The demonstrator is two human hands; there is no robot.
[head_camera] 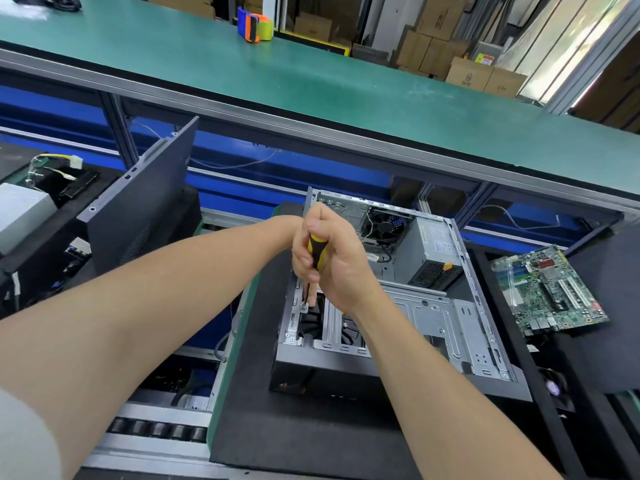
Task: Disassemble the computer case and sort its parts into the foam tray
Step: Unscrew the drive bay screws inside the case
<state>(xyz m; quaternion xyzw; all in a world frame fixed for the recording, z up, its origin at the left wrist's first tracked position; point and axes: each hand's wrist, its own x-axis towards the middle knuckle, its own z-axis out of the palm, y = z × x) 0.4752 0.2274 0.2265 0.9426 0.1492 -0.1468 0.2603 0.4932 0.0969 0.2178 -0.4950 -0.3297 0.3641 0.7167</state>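
Over the computer case (pixel 433 306), right hand (pixel 343 268) and left hand (pixel 300 261) both grip the tip-down screwdriver (pixel 317 249) (likely steadying its tip).

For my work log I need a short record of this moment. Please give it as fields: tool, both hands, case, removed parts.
tool: yellow-black screwdriver, tip at a screw on the case frame
left grip: around the screwdriver handle
right grip: around the handle too
computer case: open, lying on its side; power supply and fan inside
motherboard: out, on black foam right of the case
side panel: off, leaning at the left
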